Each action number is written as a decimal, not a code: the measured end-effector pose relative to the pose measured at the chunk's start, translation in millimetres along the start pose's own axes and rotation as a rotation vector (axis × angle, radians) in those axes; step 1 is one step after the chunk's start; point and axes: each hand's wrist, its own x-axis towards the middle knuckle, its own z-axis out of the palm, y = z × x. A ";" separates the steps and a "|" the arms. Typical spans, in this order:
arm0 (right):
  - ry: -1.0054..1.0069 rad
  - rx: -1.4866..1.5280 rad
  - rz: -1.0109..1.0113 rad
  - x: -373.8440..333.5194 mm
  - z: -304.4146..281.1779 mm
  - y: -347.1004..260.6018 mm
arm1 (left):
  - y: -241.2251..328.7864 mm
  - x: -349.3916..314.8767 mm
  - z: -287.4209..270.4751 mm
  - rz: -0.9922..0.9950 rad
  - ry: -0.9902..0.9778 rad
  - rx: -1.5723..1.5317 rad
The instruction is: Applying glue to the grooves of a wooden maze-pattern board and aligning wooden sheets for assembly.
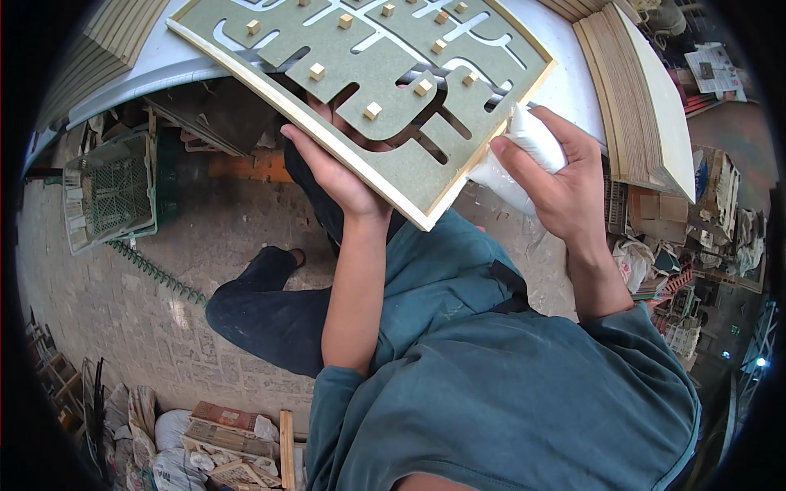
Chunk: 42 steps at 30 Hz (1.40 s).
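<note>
A grey-green slotted board (413, 159) with a pale wooden rim is tilted over the front of the white table. Small wooden blocks (373, 110) stand on its face between the curved cut-outs. My left hand (340, 176) grips the board's near left edge, palm under it and thumb along the rim; part of the fingers shows through a slot, the rest is hidden. At the right edge, my right hand (565, 168) squeezes a soft white plastic pouch (536, 139). The pouch touches or nearly touches the rim; what is inside it I cannot make out.
Stacks of thin wooden panels (630, 98) stand on the white table (565, 41) at right, and more panels (115, 37) at left. A green-and-white plastic crate (110, 192) is at left by a coiled green hose (160, 274). Boxes and bundles (229, 446) lie behind.
</note>
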 end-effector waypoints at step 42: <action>0.135 -0.037 -0.029 12.5 -13.8 22.3 | -3.6 1.8 -6.4 -0.016 0.017 0.035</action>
